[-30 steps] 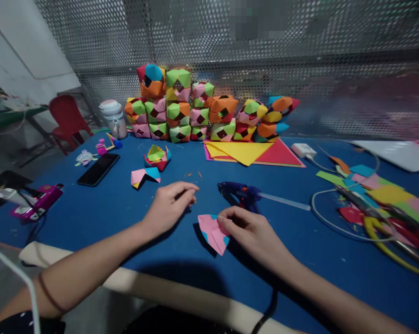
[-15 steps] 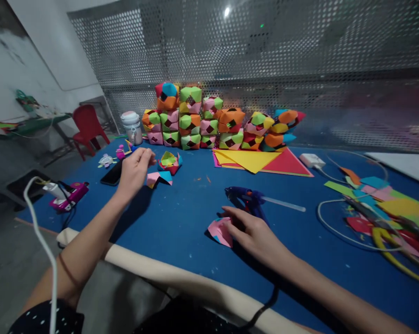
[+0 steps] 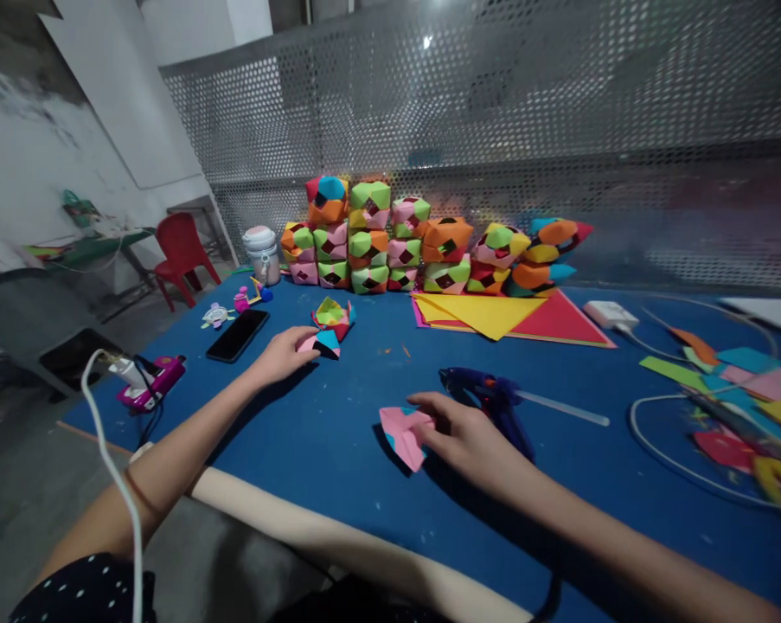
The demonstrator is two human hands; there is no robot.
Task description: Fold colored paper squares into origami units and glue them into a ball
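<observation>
While the right hand (image 3: 422,415) is near the glue gun (image 3: 487,389): thumb and fingers pinch the pink folded paper (image 3: 403,437).
Pink folded paper: on the near-left side of the glue gun.
Left hand (image 3: 310,343): well left of the glue gun, partly curled, touching the pink-and-blue piece (image 3: 329,343); whether gripping, unclear.

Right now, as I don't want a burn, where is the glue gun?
In the head view, the glue gun lies right of centre on the blue table, just beyond the right hand.
</observation>
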